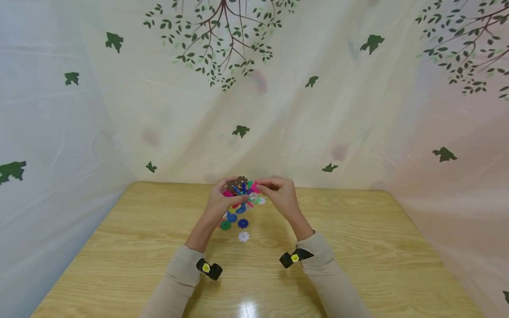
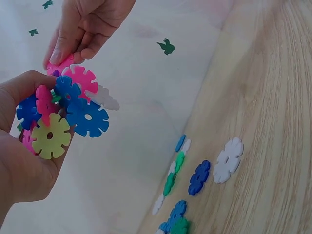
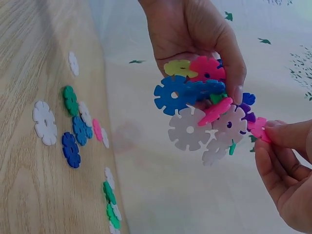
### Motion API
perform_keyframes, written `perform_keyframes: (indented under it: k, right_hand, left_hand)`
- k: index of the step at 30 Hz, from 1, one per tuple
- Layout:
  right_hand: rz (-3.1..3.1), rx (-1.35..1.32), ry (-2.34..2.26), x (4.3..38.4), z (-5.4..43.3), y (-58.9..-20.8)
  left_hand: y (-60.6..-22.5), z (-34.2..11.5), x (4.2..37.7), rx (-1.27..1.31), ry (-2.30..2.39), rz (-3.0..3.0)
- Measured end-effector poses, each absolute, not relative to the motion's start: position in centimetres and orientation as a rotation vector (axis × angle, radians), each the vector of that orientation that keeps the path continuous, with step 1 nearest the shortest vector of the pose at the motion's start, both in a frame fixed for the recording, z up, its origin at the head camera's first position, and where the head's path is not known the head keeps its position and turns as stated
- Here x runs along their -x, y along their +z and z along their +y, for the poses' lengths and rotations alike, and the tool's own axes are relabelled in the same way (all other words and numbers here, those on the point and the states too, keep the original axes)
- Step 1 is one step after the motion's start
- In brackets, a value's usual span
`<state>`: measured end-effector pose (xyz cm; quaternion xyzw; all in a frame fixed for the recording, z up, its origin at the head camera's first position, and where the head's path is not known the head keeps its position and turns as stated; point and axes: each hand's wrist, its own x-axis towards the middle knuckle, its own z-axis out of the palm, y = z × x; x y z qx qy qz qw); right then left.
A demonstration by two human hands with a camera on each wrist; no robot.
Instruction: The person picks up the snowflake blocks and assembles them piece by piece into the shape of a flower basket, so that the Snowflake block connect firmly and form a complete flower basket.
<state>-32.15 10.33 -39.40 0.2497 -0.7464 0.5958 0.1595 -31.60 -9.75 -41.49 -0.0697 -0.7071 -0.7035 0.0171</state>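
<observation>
My left hand (image 1: 216, 205) holds up a cluster of slotted plastic snowflake discs (image 2: 97, 123), joined at several angles, in blue, pink, yellow, white, green and purple. The thumb lies over one side of the cluster, and the palm is partly hidden behind it. At the cluster's edge my right hand (image 1: 284, 201) pinches a small pink snowflake disc (image 3: 258, 127) between thumb and fingers. That disc touches a purple one; whether their slots are engaged I cannot tell. A yellow disc (image 2: 51, 141) and a large white disc (image 3: 184, 139) face outward from the cluster.
Loose snowflake discs lie on the wooden table (image 1: 358, 247) below the hands. Among them are a white disc (image 1: 244, 236), a dark blue disc (image 1: 243, 223) and a green disc (image 1: 225, 225). A pale curtain (image 1: 278, 132) with leaf prints hangs behind the table.
</observation>
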Motion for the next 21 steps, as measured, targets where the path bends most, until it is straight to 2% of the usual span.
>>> perform_keyframes:
  k: [7,14,21]
  right_hand:
    - [-2.12,-0.722,1.664,31.7,9.9,-39.1]
    - [-2.134,-0.71,1.639,29.4,10.0,-37.0]
    - [-2.129,-0.712,1.646,30.2,10.3,-37.7]
  left_hand:
    - [-41.1,-9.5,31.4,0.216,-2.143,-2.185]
    - [-41.4,-9.4,31.3,0.199,-2.274,-2.186]
    - [-41.8,-9.6,31.4,0.197,-2.491,-2.223]
